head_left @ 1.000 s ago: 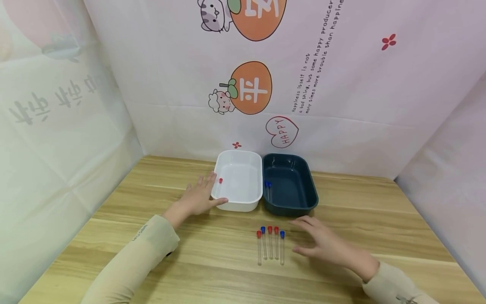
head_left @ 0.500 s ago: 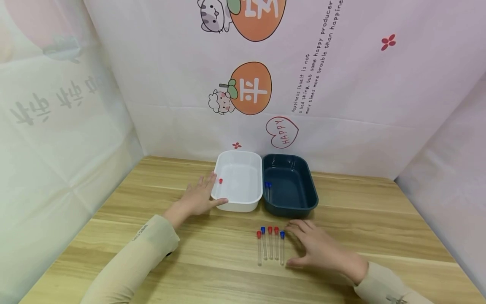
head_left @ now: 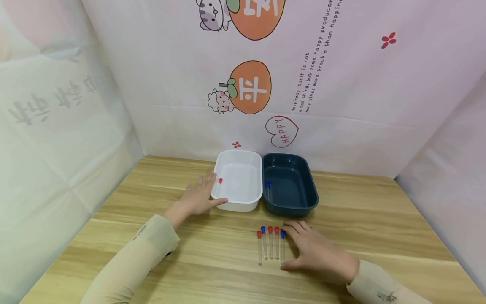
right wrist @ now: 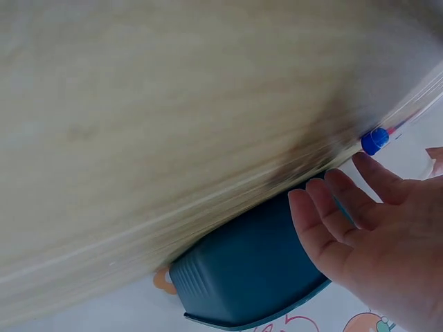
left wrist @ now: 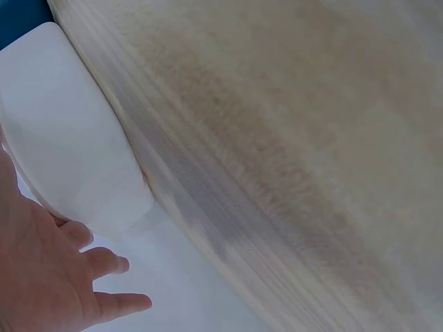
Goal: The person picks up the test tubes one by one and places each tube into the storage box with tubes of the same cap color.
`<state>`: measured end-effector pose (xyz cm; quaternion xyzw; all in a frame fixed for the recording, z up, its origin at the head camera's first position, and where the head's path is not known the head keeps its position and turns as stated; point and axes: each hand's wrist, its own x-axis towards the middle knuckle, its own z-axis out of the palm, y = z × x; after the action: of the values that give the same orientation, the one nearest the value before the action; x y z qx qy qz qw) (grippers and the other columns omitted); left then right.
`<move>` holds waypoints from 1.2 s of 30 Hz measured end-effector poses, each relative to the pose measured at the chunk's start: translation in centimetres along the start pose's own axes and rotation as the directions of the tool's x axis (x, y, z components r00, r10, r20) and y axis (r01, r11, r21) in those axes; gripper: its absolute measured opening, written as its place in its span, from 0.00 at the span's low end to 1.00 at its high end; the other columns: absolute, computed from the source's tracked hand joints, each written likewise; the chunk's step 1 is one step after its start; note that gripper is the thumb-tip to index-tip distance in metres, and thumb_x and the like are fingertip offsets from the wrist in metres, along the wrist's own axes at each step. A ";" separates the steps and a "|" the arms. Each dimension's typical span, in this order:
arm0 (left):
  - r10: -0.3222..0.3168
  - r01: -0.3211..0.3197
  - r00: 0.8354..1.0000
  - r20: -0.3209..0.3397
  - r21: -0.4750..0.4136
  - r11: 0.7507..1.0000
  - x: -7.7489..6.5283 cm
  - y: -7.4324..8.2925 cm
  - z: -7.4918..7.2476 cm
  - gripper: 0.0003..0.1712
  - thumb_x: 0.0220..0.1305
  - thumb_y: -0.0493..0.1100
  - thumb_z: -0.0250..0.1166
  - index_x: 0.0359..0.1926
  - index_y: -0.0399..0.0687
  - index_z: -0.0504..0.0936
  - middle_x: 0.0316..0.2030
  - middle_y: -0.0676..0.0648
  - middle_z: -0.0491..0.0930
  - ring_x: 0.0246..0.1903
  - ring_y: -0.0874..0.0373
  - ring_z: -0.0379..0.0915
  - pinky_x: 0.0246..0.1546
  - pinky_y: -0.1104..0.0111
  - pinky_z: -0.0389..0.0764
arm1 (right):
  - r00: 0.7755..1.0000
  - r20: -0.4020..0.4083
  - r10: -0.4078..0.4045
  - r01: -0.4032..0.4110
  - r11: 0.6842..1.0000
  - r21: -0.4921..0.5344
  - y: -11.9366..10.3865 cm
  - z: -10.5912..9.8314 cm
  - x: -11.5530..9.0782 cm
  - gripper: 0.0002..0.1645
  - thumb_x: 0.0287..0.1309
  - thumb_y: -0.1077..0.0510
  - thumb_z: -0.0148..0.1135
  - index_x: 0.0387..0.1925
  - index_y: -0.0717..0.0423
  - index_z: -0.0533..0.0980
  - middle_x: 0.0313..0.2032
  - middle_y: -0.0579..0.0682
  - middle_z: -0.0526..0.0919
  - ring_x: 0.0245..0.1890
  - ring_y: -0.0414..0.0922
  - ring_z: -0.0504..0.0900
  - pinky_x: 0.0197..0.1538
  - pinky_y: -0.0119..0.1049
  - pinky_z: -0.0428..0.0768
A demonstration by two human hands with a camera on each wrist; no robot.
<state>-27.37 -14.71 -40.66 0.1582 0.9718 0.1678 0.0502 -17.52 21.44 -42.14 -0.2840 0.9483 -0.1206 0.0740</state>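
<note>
On the wooden table [head_left: 379,219], both hands lie flat (holding nothing): left hand [head_left: 197,198] against the white bin [head_left: 238,179], right hand [head_left: 317,252] beside the tubes [head_left: 270,247].

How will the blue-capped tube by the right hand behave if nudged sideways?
The blue-capped tube is a thin clear cylinder lying flat on the wooden table, so it would probably roll. It looks empty, likely light. The right hand sits beside it; a smooth wall may slip.

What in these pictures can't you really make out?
- Head view: the tube bodies in the white tray and the dark blue tray are too faint; only caps show.
- Head view: whether the right hand touches the blue-capped tube beside it.
- Right wrist view: motion blur smears the table.
</note>
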 end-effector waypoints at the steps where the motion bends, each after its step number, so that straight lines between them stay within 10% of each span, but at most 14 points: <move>1: -0.003 0.003 1.000 0.000 -0.001 1.000 -0.1 0.0 -0.1 0.62 0.68 0.75 0.55 0.82 0.41 0.41 0.82 0.42 0.39 0.78 0.36 0.35 0.69 0.30 0.41 | 1.000 -0.001 0.001 -0.001 1.000 -0.004 0.0 0.0 0.1 0.66 0.44 0.20 0.70 0.71 0.62 0.68 0.68 0.60 0.69 0.67 0.60 0.67 0.65 0.65 0.67; 36: -0.010 0.009 1.000 0.018 0.023 1.000 -0.1 0.2 -0.3 0.61 0.68 0.75 0.55 0.82 0.41 0.42 0.82 0.42 0.39 0.78 0.35 0.35 0.69 0.29 0.42 | 0.987 -0.122 -0.106 0.098 0.993 -0.065 -0.2 -1.9 -0.5 0.59 0.45 0.25 0.75 0.65 0.64 0.72 0.64 0.62 0.73 0.62 0.59 0.73 0.61 0.58 0.75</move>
<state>-27.31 -14.67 -40.36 0.1556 0.9739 0.1549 0.0582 -17.39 21.86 -40.25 -0.3261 0.9385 -0.1136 -0.0003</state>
